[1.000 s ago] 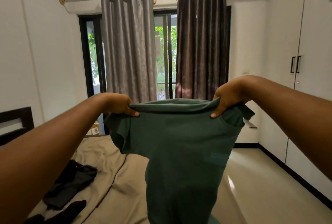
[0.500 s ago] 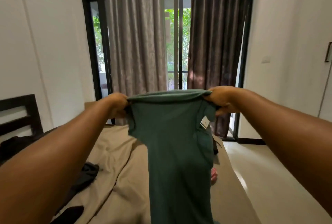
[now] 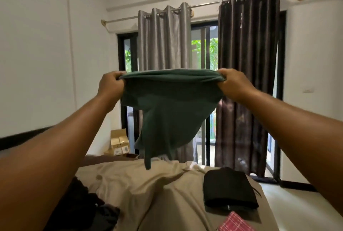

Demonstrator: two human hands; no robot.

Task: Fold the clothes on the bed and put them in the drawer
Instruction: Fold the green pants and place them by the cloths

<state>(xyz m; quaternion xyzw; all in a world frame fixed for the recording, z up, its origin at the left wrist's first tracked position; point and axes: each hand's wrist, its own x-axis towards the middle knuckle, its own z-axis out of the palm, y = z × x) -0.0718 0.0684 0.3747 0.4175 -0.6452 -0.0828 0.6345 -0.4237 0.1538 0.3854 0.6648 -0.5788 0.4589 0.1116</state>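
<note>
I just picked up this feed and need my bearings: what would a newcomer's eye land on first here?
A green shirt hangs mid-frame above the bed, gripped at its top edge by the left hand and the right hand. On the bed's right side lies a folded black garment, with a pink checked cloth just nearer the camera. Loose dark clothes sit at lower left.

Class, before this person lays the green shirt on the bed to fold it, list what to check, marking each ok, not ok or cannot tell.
1. Left hand grips green shirt: ok.
2. Right hand grips its other end: ok.
3. Shirt hangs straight: not ok, it billows.
4. Bare bed between dark clothes and folded black garment: ok.
5. Drawer open: cannot tell, not in view.
</note>
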